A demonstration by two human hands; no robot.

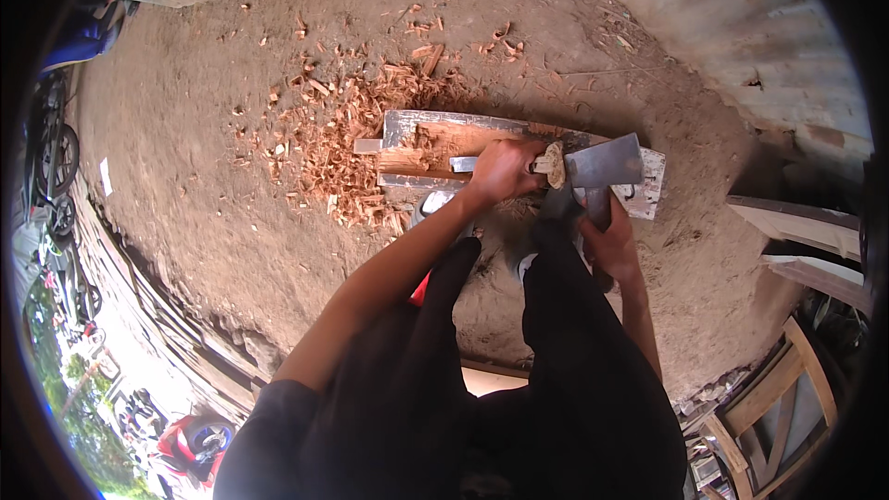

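My left hand (pixel 505 169) is wrapped around a chisel with a pale wooden handle (pixel 554 165) whose end is frayed and mushroomed. Its metal blade (pixel 461 164) points left over a recess cut into a worn wooden plank (pixel 519 126). My right hand (pixel 613 245) grips the dark handle of a hatchet (pixel 607 163). The hatchet's flat grey head is close to the chisel's struck end, on its right; whether they touch I cannot tell. Reddish bare wood shows inside the recess, while flaking white and dark paint covers the plank's outer parts.
Wood shavings (pixel 352 139) lie heaped left of the plank on the dirt ground (pixel 204 120). A corrugated metal sheet (pixel 741 28) leans at the upper right. Boards (pixel 801 227) and a wooden frame (pixel 773 398) stand at right. Motorcycles (pixel 199 440) are along the left.
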